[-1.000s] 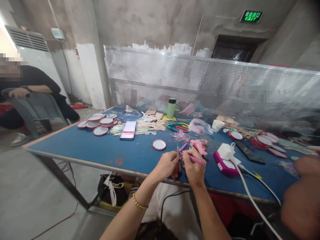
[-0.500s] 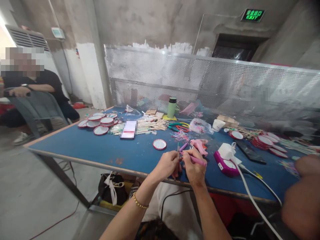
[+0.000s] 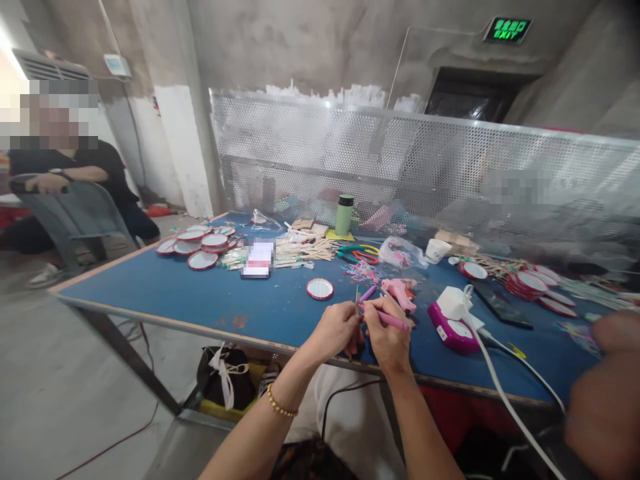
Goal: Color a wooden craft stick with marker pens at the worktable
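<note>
My right hand [image 3: 391,341] is closed around a pink pen-like tool [image 3: 393,321], whose front end points at my left hand. My left hand [image 3: 341,328] pinches a thin upright stick [image 3: 357,300] that sticks up above the fingers; its lower part is hidden. The two hands nearly meet at the table's front edge. Just beyond them lie a purple cap-like piece [image 3: 368,293] and a pink glue gun [image 3: 400,295]. A round red-rimmed disc [image 3: 320,289] lies flat to the left of these.
Piled red-rimmed discs [image 3: 203,260], a phone [image 3: 257,260], wooden sticks [image 3: 315,250], pliers [image 3: 365,253] and a green bottle [image 3: 344,217] sit farther back. A purple power strip [image 3: 453,328] with cables stands at right. Another person's arm [image 3: 607,387] is at the right edge; someone sits at left.
My hands stay almost in place, with the right hand and pink tool shifted slightly left. The seated person at left has moved a little.
</note>
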The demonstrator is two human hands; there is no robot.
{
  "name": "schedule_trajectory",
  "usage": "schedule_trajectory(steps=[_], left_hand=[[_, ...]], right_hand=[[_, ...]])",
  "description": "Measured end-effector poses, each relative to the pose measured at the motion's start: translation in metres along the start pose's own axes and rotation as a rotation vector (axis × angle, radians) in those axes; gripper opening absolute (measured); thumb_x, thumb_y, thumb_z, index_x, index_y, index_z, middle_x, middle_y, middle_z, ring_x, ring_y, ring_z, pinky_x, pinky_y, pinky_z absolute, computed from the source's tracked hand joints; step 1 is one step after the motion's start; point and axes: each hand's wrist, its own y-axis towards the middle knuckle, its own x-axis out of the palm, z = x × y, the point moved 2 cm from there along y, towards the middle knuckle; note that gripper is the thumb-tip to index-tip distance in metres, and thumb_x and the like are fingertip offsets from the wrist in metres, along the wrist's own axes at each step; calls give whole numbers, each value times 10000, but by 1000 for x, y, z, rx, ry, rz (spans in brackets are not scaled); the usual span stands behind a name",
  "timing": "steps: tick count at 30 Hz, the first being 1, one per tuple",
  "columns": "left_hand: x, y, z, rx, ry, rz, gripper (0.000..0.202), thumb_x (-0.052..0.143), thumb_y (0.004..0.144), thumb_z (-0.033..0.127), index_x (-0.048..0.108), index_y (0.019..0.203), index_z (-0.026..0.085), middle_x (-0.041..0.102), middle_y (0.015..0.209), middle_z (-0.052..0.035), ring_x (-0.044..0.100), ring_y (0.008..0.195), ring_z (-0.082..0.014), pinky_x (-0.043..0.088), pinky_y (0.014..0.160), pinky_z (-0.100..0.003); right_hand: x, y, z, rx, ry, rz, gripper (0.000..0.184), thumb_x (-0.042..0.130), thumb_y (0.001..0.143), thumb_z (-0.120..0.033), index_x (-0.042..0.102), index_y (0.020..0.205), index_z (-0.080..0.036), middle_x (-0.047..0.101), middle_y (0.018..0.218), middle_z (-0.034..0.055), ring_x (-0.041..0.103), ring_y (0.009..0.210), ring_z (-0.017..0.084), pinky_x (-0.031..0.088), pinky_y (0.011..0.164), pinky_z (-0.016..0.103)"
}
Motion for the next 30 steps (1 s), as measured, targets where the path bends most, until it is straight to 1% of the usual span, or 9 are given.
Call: schedule_trajectory(steps=[7,16,22,27,30], left_hand=[[0,-1,3,3,-5,-1,221,414,887,225,474,676,201,526,469,43,497,351,-103,388,355,-184],[0,0,1,-6,-10,1,238,430,892,259,473,666,199,513,460,45,492,348,-96,381,350,-176],[-1,-1,3,-19,-11,2,221,441,877,246,478,665,196,542,487,30,501,358,-99,384,358,-183],[0,-1,1,-3,-8,-6,232,432,885,242,472,661,198,506,450,44,485,347,-98,372,354,-181],[0,0,0,-4,-1,4,222,417,880,231,473,668,199,518,458,38,496,353,-109,382,352,-196]], right_hand=[[0,-2,2,58,20,7,208,566,874,-278,595,680,-211,603,562,-29,543,478,132,442,476,248],[-1,-1,0,25,-15,-6,254,561,877,-287,561,634,-212,591,561,-28,533,488,126,441,496,244],[-1,-2,0,69,9,3,223,564,873,-291,588,666,-213,606,566,-22,550,491,137,450,487,251],[0,-1,0,41,0,6,242,562,873,-283,572,642,-210,587,561,-28,533,490,128,436,489,245],[0,0,0,30,-5,1,248,563,869,-284,568,634,-208,587,559,-28,528,491,125,433,491,242]])
